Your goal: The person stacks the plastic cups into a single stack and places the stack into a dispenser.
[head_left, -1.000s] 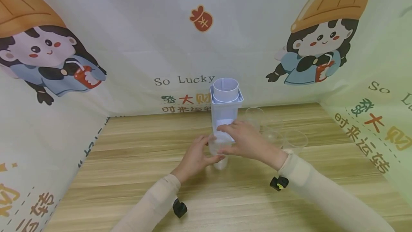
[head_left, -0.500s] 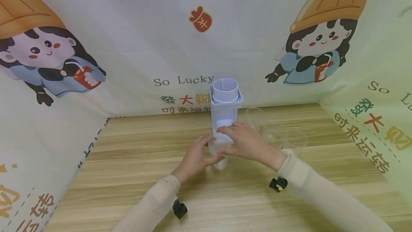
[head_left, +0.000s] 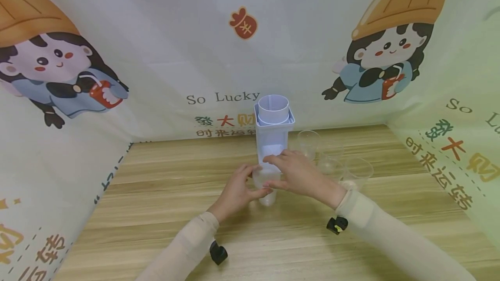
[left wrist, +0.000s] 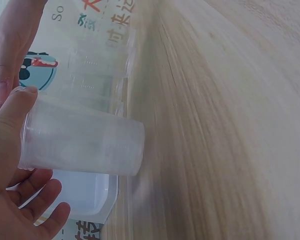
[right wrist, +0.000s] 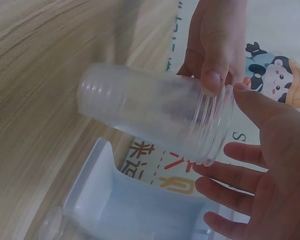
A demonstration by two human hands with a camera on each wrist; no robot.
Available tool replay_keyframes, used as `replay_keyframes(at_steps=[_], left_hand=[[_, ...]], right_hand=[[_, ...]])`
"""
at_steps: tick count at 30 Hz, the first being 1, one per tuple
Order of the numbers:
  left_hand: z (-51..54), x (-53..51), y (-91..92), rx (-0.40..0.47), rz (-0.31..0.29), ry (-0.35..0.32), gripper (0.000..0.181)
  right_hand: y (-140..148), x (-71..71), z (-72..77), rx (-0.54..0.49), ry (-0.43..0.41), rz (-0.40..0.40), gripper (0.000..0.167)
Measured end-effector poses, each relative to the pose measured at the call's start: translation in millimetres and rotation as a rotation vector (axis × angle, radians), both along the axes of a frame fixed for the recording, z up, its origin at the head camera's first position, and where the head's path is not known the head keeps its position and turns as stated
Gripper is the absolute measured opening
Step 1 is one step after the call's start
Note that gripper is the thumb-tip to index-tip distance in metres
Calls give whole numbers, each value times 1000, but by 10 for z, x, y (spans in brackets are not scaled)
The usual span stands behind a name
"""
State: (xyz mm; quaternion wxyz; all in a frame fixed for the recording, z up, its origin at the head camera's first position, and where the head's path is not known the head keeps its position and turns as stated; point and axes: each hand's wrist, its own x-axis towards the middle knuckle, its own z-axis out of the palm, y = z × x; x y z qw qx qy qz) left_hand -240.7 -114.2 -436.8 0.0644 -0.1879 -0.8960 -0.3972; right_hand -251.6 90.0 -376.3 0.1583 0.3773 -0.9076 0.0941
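Note:
A stack of clear plastic cups point(head_left: 264, 180) stands upright on the table, its nested rims at the top. My left hand point(head_left: 236, 191) grips the stack near the rims from the left, thumb in front. From the right, my right hand point(head_left: 302, 173) holds the rim between thumb and fingers. In the right wrist view, the right hand point(right wrist: 282, 170) has its thumb and a fingertip on the rim of the cup stack point(right wrist: 150, 107), its other fingers spread. Right behind the stack stands a pale lavender plastic holder point(head_left: 272, 135), with a square collar and a round tube on top.
Several loose clear cups stand right of the holder; one cup point(head_left: 358, 170) is close to the right forearm. The wood-grain table point(head_left: 175, 168) meets a printed cloth backdrop point(head_left: 175, 55) at the back and both sides.

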Motion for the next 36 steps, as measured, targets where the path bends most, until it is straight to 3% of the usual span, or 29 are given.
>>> replay_keyframes(at_steps=[20,29,36], left_hand=[[7,-6,-5,7,7,7,63],[-12,-8,1,-40,13,28,65],[-2,4,8,-39,31,12,66]], right_hand=[[86,6,-15,-50,-72,-17,60],[250,-27,-46,-39,-89,-83,62],[477,-85,-5,-103,-156,-148,63]])
